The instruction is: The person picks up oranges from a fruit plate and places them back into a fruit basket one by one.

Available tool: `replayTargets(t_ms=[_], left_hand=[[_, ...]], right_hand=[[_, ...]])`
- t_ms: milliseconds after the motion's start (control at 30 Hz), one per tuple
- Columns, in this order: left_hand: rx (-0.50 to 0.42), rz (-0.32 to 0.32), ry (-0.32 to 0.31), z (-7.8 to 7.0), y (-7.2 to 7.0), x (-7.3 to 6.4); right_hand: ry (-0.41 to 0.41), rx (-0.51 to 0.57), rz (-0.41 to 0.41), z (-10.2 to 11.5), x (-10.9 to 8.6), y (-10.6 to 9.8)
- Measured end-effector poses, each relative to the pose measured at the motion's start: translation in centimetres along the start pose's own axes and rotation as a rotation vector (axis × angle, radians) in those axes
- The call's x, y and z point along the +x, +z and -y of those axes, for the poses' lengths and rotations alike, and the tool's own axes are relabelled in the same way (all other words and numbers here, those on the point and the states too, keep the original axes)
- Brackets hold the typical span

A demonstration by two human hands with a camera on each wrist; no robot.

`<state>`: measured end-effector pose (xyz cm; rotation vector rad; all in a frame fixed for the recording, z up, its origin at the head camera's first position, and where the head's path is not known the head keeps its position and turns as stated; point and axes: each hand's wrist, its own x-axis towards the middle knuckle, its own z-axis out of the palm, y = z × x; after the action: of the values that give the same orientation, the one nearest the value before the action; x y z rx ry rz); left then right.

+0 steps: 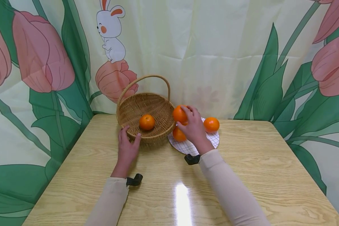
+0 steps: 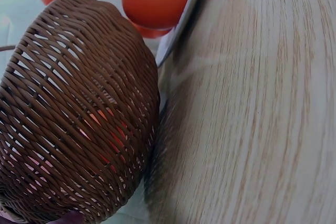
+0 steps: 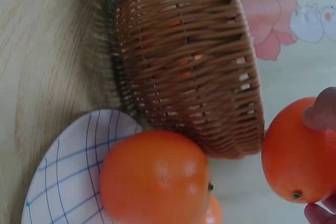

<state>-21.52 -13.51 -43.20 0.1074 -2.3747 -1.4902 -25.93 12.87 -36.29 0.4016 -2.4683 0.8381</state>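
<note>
A brown wicker basket [image 1: 161,128] with a tall arched handle stands toward the table's back, one orange [image 1: 147,122] lying inside it. The left hand [image 1: 128,149] holds the basket's front rim at the left, thumb and fingers spread along it. Just right of the basket, the right hand [image 1: 194,127] grips another orange [image 1: 180,114], raised beside the rim; in the right wrist view this orange [image 3: 296,153] is pinched between thumb and fingers. Below that hand is a white plate [image 1: 183,147] with a blue grid, bearing an orange [image 1: 179,134] at its left and an orange [image 1: 212,125] at its right.
The wooden table [image 1: 158,194] carries a bright light reflection near its front. Behind its back edge hangs a curtain [image 1: 214,62] printed with tulips and a rabbit. A black wrist mount [image 1: 135,180] sits on the left sleeve, another black mount [image 1: 192,159] on the right.
</note>
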Motion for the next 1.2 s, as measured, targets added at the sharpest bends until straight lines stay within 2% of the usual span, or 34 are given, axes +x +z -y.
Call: replayTargets(t_ms=[300,667,1200], left_hand=[[-0.001,0.016,0.001,-0.1,-0.1,-0.1],[0.020,0.011,0.005,-0.2,-0.1,-0.2],[0.015,0.018,0.014,0.0,0.0,-0.1]], right_hand=[[-0.078,0.033,-0.025,0.8,0.1,0.6],[-0.137,0.059,-0.011,2.1,0.0,1.6],[-0.096,0.052,0.053,2.7,-0.4,3.1]])
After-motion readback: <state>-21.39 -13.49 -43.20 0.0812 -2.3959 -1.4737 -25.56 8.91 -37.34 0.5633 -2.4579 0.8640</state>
